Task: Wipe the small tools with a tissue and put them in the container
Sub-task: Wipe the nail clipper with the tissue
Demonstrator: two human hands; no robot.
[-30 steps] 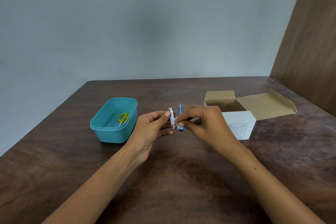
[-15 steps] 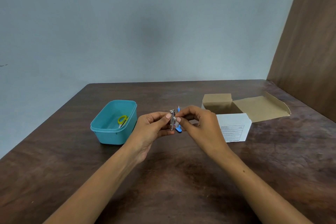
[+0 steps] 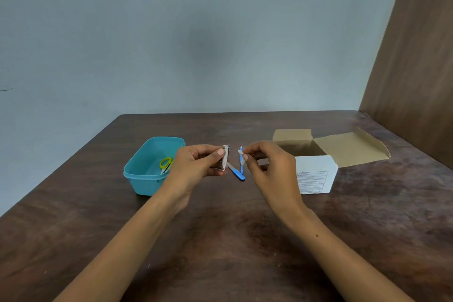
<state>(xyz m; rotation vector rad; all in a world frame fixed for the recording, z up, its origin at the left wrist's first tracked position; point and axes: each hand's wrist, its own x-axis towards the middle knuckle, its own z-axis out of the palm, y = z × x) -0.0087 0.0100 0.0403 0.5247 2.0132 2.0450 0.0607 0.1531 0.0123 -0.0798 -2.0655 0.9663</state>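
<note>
- Head view: my left hand [image 3: 196,164] pinches a silver nail clipper [image 3: 225,157] between thumb and fingers, holding it upright above the table [image 3: 220,240].
- My right hand [image 3: 267,162] pinches a small white scrap of tissue [image 3: 241,152] at its fingertips, just beside the clipper but not touching it.
- Between my hands two blue-handled tools lie on the table: a small file [image 3: 236,173] and a thin pick [image 3: 241,162], their handle ends meeting in a V.
- The teal container [image 3: 144,179] sits on the table to the left, close to my left hand, with yellow-handled scissors [image 3: 166,163] inside.
- An open white cardboard box [image 3: 316,176] stands to the right, its brown flaps spread out.
</note>
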